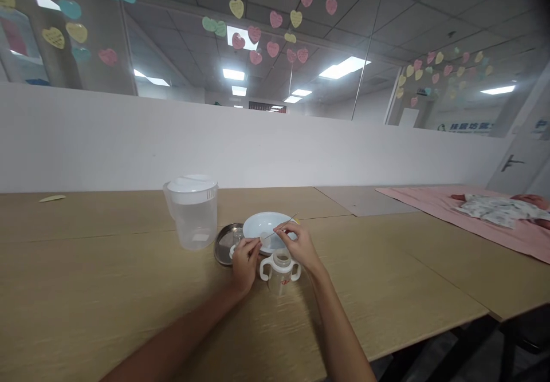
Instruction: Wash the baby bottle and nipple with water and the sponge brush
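My left hand (246, 262) is closed, its fingertips pinching a small translucent piece (265, 239) that looks like a bottle nipple. A thin stick (270, 235) is pinched in my right hand (298, 243), its lower end at the translucent piece. Whether the tip is inside that piece, I cannot tell. Just below both hands, a clear baby bottle (281, 279) with two white handles stands upright without a lid. Behind my fingers lies a white oval basin (262, 219). A round metal tray (221, 250), partly hidden by my left hand, holds a small clear item and a white part.
A lidded translucent pitcher (195, 221) stands left of the tray on the wooden table (129, 302). At the far right, a baby doll or infant in patterned clothing (490, 209) lies on a pink cloth (433, 210). A white half-wall (275, 147) runs behind the table.
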Demonstrator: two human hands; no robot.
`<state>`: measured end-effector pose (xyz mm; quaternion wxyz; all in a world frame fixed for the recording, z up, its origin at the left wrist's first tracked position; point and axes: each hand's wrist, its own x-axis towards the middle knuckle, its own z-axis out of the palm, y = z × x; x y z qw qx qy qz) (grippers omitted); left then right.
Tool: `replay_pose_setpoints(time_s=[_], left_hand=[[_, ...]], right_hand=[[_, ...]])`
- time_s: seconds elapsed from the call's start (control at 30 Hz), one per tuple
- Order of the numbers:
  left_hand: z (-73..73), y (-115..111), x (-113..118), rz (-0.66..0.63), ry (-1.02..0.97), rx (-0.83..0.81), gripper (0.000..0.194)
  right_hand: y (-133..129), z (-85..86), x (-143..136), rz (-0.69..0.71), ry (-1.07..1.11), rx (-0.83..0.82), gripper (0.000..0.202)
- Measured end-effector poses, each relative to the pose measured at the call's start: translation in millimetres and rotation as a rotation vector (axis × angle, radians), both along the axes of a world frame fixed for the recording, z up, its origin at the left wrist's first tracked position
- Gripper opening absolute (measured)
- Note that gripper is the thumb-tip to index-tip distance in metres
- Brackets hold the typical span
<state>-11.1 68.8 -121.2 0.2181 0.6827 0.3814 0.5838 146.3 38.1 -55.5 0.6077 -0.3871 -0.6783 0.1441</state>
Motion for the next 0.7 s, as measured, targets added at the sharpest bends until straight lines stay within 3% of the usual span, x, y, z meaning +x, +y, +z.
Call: replay_pose_setpoints(time_s=[0.23,0.53,0.7], left_hand=[[-0.2,-0.3,-1.6,0.029,0.026,0.023,0.027],[40.7,11.5,-4.3,-0.087,0.006,-0.090,0.030],[39.3,4.8,-0.2,-0.147,0.036,-0.129,0.027]], right_hand=[[0.1,-1.3,3.1,0.017,-0.045,-0.058,0.018],[-2.7,2.9,1.9,-0.075,-0.096,0.073,0.015],[1.7,-1.4,2.9,-0.112,-0.185,0.090,0.017]])
